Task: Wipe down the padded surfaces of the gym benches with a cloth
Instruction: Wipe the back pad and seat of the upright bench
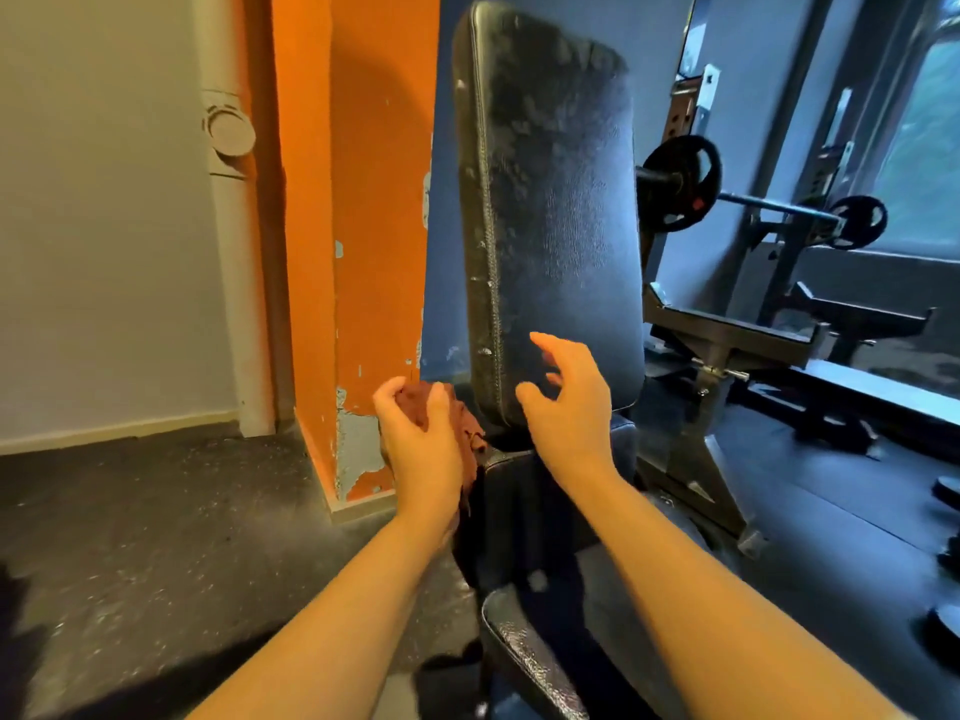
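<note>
A black padded backrest (550, 200) stands nearly upright in the middle of the view, its surface mottled with dull patches. Below it the bench's seat pad (524, 652) runs toward me. My left hand (421, 444) grips a bunched reddish-brown cloth (465, 428) just left of the backrest's lower edge. My right hand (569, 397) hovers in front of the backrest's lower part with fingers spread and loosely bent, holding nothing.
An orange pillar (358, 226) with peeling paint stands close on the left. A barbell with black plates (680, 184) rests on a rack at the right, with another bench (878, 392) beyond. Weights (945, 615) lie on the dark floor at far right.
</note>
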Demonstrator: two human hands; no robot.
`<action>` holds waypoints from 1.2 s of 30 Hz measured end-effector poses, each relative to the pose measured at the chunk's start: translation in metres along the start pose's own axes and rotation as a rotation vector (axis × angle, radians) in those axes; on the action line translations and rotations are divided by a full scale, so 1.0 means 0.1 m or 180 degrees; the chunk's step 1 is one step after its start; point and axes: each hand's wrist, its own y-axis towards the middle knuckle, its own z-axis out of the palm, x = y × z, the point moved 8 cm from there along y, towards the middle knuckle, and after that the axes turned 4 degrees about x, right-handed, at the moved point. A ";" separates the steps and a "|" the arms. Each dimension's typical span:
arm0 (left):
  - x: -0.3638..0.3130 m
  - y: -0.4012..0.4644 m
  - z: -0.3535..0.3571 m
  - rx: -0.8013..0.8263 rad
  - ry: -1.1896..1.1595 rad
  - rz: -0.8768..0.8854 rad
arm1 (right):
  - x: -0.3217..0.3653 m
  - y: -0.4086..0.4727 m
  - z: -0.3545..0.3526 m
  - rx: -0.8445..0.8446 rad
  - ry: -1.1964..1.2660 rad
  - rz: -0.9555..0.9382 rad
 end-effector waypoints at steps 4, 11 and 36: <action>-0.21 0.27 0.47 0.0751 0.0270 0.0145 | 0.21 0.49 0.15 0.0236 -0.0782 -0.0162; 0.11 0.53 0.37 0.0658 0.0341 0.0116 | 0.25 0.58 0.26 0.0553 -0.1382 -0.0363; 0.46 0.51 0.26 0.0773 0.1153 0.0369 | 0.19 0.64 0.21 0.0831 -0.1610 -0.0510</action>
